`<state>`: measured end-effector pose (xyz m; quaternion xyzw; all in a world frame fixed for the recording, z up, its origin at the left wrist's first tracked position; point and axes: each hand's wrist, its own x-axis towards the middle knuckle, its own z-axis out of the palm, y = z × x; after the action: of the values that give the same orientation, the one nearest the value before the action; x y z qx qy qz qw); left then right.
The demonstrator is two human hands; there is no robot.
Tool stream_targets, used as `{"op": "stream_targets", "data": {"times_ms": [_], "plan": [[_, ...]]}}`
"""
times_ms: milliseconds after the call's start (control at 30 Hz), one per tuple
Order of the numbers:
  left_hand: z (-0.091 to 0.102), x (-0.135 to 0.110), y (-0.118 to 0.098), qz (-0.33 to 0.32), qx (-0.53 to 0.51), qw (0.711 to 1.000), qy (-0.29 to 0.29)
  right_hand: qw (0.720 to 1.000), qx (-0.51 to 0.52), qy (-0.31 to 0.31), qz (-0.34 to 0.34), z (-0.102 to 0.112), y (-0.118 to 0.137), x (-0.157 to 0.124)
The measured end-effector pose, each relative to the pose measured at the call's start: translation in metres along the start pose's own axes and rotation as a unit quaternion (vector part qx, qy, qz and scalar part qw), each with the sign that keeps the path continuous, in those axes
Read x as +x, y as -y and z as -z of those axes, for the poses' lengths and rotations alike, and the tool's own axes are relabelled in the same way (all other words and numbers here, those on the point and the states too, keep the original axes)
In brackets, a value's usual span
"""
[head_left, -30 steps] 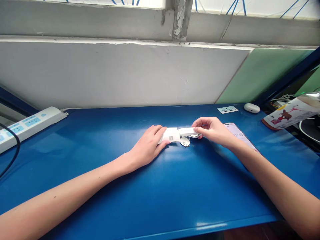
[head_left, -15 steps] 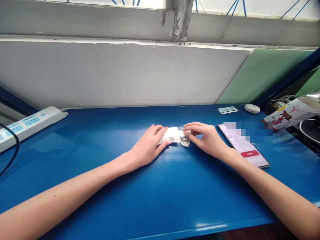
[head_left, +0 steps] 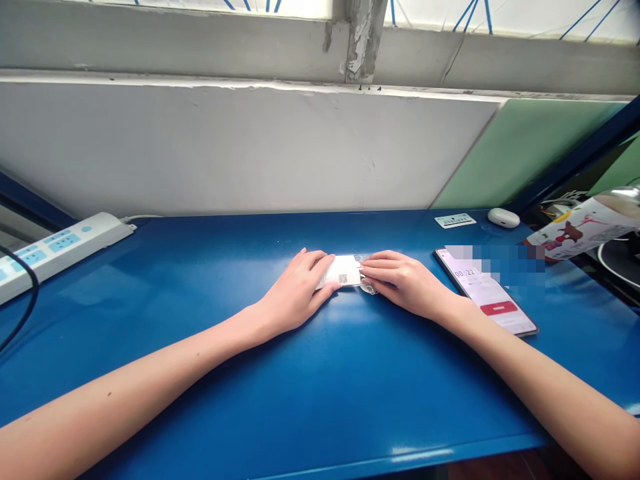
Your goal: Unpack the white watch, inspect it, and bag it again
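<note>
A small white packet (head_left: pixel 346 269) with a printed square code lies on the blue table, its right end clear and shiny. My left hand (head_left: pixel 299 288) is closed on the packet's left end, thumb on the near edge and fingers on the far edge. Over the right end, the fingers of my right hand (head_left: pixel 406 283) are pressed together. A silvery, rounded piece (head_left: pixel 369 289) pokes out below these fingertips, mostly covered by them. What exactly the right fingertips pinch is hidden.
To the right lies a phone (head_left: pixel 493 297) with a timer on its screen. Behind it are a printed card (head_left: pixel 455 221) and a white earbud case (head_left: pixel 504 218). A decorated bottle (head_left: pixel 575 230) leans at far right; a power strip (head_left: pixel 65 250) lies at left.
My right hand has shifted slightly left and its fingers have drawn together, covering more of the silvery piece. My left hand and the packet have stayed in place.
</note>
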<state>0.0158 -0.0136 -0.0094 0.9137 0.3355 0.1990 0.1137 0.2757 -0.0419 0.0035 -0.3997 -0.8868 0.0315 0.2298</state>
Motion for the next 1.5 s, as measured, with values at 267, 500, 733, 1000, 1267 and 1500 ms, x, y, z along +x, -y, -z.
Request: {"op": "stream_targets", "data": {"times_ms": [267, 500, 733, 1000, 1267, 1500], "plan": [[0.001, 0.001, -0.001, 0.005, 0.016, 1.0, 0.01, 0.998, -0.067, 0.009, -0.011, 0.013, -0.011, -0.004], [0.001, 0.001, -0.001, -0.001, 0.009, 1.0, 0.0, 0.999, -0.019, 0.041, 0.001, 0.006, -0.002, -0.004], [0.0, 0.0, 0.0, -0.001, 0.001, 1.0, -0.001, 0.993, 0.056, 0.094, -0.032, 0.003, 0.007, -0.004], [0.0, 0.003, -0.001, 0.015, 0.003, 1.0, 0.01, 0.991, 0.108, 0.02, -0.075, 0.001, -0.012, -0.003], [-0.002, 0.0, -0.001, 0.048, 0.027, 0.997, 0.05, 0.992, -0.018, -0.064, -0.109, 0.003, -0.021, -0.003], [-0.001, 0.0, -0.002, 0.043, 0.017, 0.998, 0.039, 0.997, 0.003, -0.051, -0.056, 0.006, -0.016, -0.002]]}}
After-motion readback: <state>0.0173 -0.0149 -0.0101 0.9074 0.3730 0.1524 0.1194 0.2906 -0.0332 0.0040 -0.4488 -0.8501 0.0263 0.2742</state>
